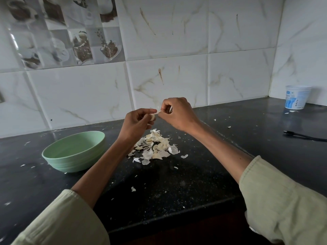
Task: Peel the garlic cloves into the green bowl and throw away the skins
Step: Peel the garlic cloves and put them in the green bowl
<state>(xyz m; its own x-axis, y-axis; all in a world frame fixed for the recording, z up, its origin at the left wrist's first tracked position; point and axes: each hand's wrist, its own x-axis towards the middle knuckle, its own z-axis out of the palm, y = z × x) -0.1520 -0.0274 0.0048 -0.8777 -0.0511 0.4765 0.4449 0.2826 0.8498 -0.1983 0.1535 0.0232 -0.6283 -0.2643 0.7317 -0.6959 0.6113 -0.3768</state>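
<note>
A: Item one, the hands?
B: Left hand (136, 119), centre of frame, fingers curled round a garlic clove (152, 117), raised above the counter. Right hand (177, 113), just right of it, thumb and forefinger pinching a strip of skin (158, 112) that runs from the clove.

A: Directly below them?
B: Pile of garlic skins (155, 147), pale and papery, on the black countertop (177, 184), middle of frame. Whether any cloves lie among them, cannot tell. Loose flakes scattered around.

A: Green bowl?
B: Green bowl (74, 152), left of the pile, near it but apart, upright. The visible part of the inside shows nothing in it.

A: Farther out?
B: White plastic tub (297, 97), upper right corner of the counter, against the wall. Black cable (304, 137), right edge. Marble-look tiles (168, 76) behind; printed picture tiles (62, 32), upper left.
</note>
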